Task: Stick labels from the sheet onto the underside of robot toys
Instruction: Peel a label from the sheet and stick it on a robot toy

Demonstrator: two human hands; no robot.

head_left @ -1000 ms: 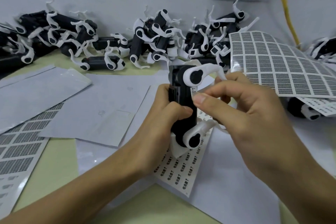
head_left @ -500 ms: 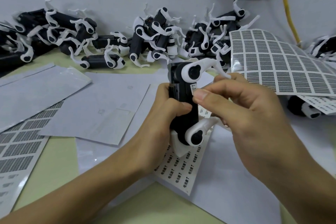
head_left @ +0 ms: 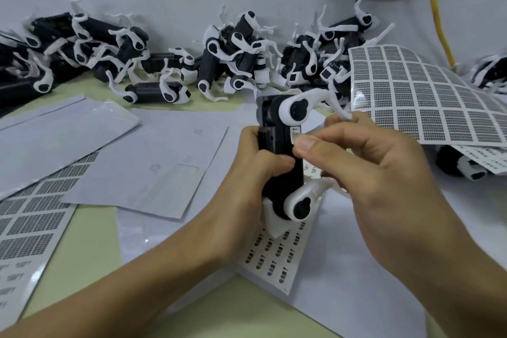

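Your right thumb has slid a little up the toy's underside since the earlier frame and now presses on the label. Nearest you, the label sheet lies flat under your wrists. Above it, your left hand is clamped round the toy, held upright over the sheet. Your right hand curls against the toy, its thumb on the label. Farther back, a heap of toys lies along the wall.
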